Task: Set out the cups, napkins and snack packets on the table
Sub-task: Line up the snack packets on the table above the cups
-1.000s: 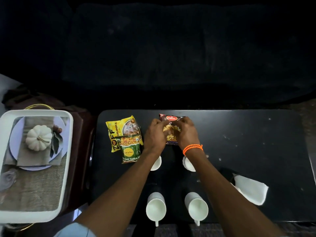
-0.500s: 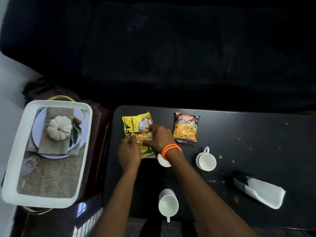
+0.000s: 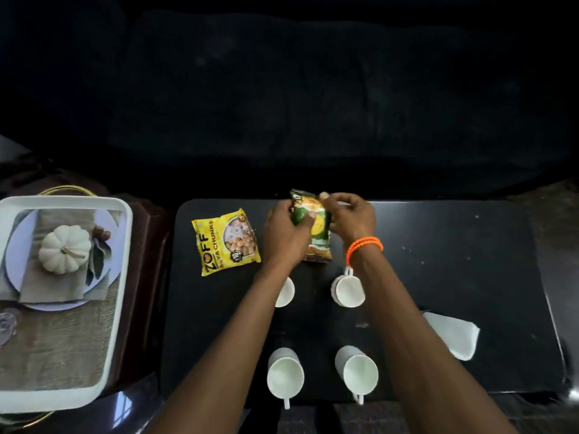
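Nearest us, at about six o'clock on the black table, stand two white cups: the near left cup and the near right cup, both open side up with handles toward us, paired as if for two places. Further out sit two more, the far left cup half hidden under our left forearm and the far right cup with its handle pointing to twelve o'clock. At three o'clock a white napkin lies flat, well apart from the cups.

Beyond the cups, toward twelve o'clock, both our hands close on the green packet. Our left hand wraps its left edge with the thumb across the front; our right hand pinches the upper right corner between fingertips. We judge the two-handed hold is for squaring the packet before laying it down; whether its lower end touches the table we cannot tell.

At ten o'clock the yellow packet lies flat, just beside our left hand. Off the table at nine o'clock, a white tray holds a small white pumpkin. We see nothing in the way of setting the packet down.
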`<state>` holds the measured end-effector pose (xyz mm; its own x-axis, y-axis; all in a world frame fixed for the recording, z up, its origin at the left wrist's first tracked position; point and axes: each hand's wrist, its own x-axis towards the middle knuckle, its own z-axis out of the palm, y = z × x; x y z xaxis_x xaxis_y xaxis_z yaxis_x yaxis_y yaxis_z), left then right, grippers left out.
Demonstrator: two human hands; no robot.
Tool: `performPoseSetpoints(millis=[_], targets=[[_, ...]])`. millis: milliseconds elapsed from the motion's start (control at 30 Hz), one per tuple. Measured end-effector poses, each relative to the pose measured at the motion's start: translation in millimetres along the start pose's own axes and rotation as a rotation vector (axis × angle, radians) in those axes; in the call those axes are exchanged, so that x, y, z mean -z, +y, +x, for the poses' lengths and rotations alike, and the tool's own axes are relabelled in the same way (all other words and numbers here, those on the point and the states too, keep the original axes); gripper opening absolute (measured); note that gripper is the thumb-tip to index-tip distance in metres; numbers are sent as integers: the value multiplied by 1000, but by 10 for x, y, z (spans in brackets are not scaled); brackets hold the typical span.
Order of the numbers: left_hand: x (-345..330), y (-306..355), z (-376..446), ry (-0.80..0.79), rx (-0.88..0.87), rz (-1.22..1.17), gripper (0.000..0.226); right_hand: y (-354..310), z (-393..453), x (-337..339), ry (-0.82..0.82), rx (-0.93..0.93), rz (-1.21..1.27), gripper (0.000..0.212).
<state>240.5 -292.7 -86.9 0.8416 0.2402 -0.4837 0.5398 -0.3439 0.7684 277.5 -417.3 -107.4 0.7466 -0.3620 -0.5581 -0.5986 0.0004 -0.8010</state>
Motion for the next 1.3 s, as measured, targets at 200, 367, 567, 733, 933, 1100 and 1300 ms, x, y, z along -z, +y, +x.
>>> performPoseSetpoints(millis=[200,367,567,733,933,1100,1300], targets=[[-802,303,204,-161,-40,-70,38,123,284,887,-161,90,33,44],[-1162,215,324,-257,-39,193,42,373,513,1104,-32,82,-300,65],[-1292,25,355,-346,-106,319,63,520,469,1115,-14,181,-632,77],[-1331,-63,278,-271,-147,331,61,514,431,1054,-9,248,-739,72],[-1042,-53,204,-106,-641,620,50,475,417,1021,26,320,-817,73],[-475,-250,479,-195,-470,859,78,481,385,964,-53,328,-966,68],[-400,-501,458,-214,-418,834,76,508,347,938,-55,349,-1018,66]])
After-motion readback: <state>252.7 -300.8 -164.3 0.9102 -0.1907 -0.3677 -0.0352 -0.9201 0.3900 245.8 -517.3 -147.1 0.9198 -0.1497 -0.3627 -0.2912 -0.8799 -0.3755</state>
